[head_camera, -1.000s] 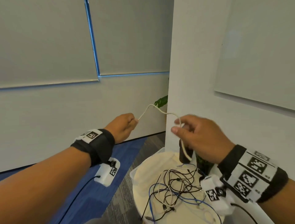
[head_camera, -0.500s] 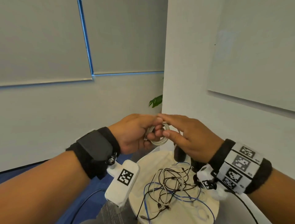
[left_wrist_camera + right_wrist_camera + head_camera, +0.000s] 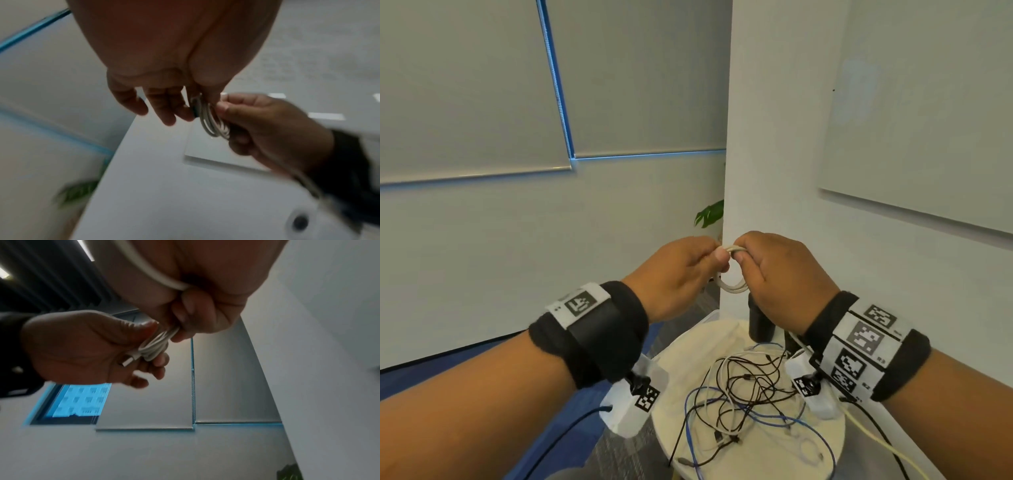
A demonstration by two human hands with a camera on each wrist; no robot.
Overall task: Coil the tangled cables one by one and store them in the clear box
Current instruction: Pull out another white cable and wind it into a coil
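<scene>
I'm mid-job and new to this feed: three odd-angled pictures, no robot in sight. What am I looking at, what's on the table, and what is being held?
There is no machine here: a person works with bare hands, wearing a camera on the head and one on each wrist. The head view looks down at both hands; each wrist view looks along its own hand toward the fingers. The left hand and right hand together pinch a small coil of white cable in the air; its metal plug shows in the right wrist view. Below, on the round white table, lies a tangle of black, white and blue cables. A dark cylinder stands behind them.
</scene>
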